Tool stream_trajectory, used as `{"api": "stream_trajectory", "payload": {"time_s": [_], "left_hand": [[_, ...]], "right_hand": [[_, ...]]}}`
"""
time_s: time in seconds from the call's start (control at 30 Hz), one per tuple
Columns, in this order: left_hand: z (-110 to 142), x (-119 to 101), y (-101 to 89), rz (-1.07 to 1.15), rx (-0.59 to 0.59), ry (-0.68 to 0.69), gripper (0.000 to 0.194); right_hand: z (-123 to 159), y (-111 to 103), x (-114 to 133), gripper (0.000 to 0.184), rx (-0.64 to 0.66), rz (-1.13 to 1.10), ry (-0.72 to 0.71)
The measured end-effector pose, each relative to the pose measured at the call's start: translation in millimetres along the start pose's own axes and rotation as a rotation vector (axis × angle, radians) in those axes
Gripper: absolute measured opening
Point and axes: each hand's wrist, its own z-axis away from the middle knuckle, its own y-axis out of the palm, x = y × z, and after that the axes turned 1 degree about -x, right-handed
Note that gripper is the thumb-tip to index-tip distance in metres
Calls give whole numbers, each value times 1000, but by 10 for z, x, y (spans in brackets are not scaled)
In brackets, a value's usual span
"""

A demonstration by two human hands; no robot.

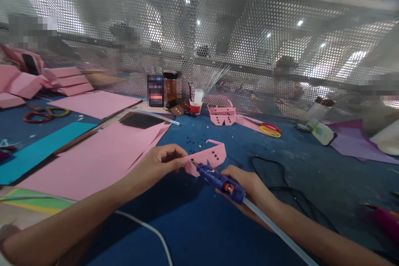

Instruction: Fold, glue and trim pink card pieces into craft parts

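Observation:
My left hand (168,158) pinches the left end of a pair of pink paper glasses (218,153), with small black squares stuck on its front. In my right hand (241,178) is a blue hot glue gun (218,179), a long clear glue stick (271,224) running out of its back. The gun's nozzle points at the left part of the glasses, close to a black square; whether it touches cannot be told. Small black pieces (195,143) lie scattered on the table just behind. A second pair of pink paper glasses (222,115) stands farther back.
Pink paper sheets (93,158) and a teal strip (46,149) cover the left. Scissors lie at left (46,114) and right (270,129). A phone (156,91), brown jar (171,89) and red-white cup (195,106) stand at the back. A black cable (283,174) curls at right.

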Motion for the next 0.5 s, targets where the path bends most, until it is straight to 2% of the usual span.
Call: {"api": "stream_trajectory", "payload": {"time_s": [0.1,0.3,0.5], "left_hand": [[-4,-5,-5,-6,-3,-2,29],[-10,22,-15,-4,8,11,28],[0,33,-16,7,19,24,27]], "right_hand": [[6,-3,4,16,53,-13,-4],[-7,-20,18,12,6,9,-20],[-29,-31,34,11,15,-1,-14]]}}
